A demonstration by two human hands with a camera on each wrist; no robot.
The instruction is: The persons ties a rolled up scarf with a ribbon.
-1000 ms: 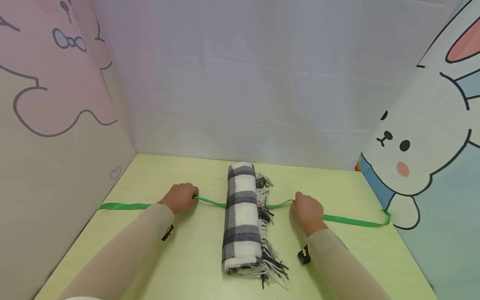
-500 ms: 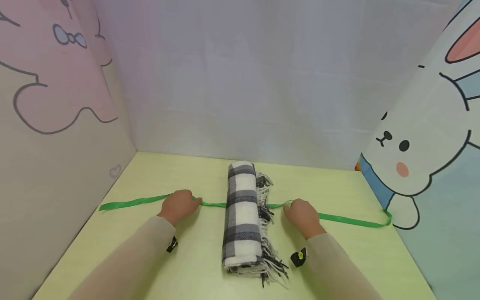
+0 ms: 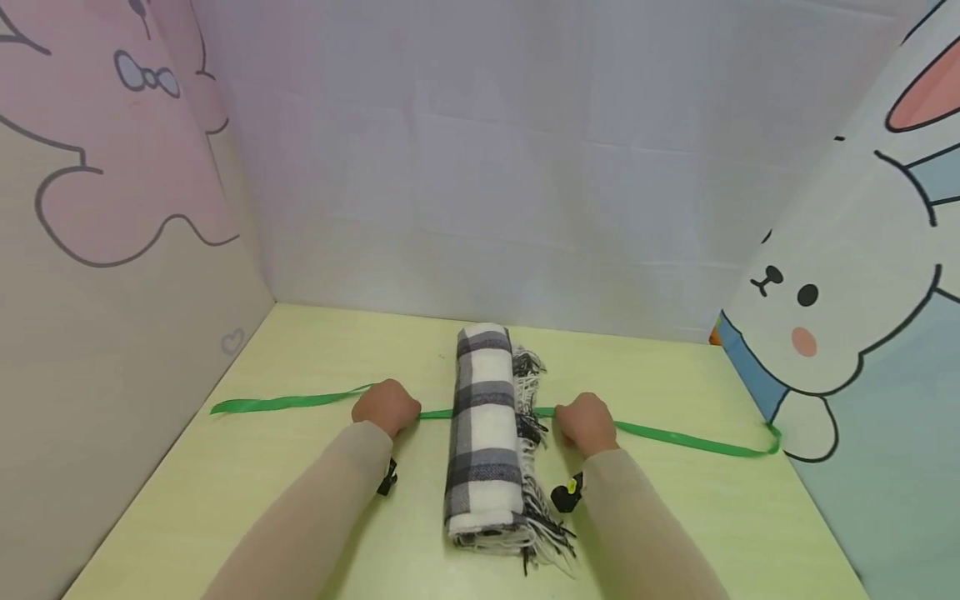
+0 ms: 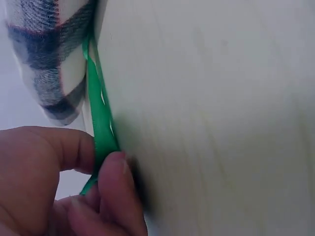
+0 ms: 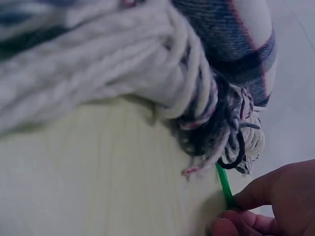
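Observation:
A rolled checked scarf point(image 3: 486, 417), white with grey and dark bands, lies lengthwise in the middle of the table, its fringe point(image 3: 534, 467) along the right side. Under it passes a green ribbon point(image 3: 675, 437), coming out on both sides. My left hand point(image 3: 386, 407) pinches the ribbon left of the roll; in the left wrist view the ribbon point(image 4: 102, 125) sits between thumb and fingers. On the other side my right hand point(image 3: 587, 423) pinches the ribbon close to the fringe, as the right wrist view shows with the ribbon point(image 5: 225, 184) at the fingertips.
The pale yellow table point(image 3: 300, 350) meets a white backdrop point(image 3: 480, 167) behind. Side panels carry a pink cartoon point(image 3: 127, 183) on the left and a rabbit drawing point(image 3: 832, 292) on the right. The ribbon's right end reaches the right panel's edge.
Both hands have moved inward along the ribbon toward the rolled scarf. The left stretch of ribbon now trails more openly behind the left hand. The scarf has stayed in place.

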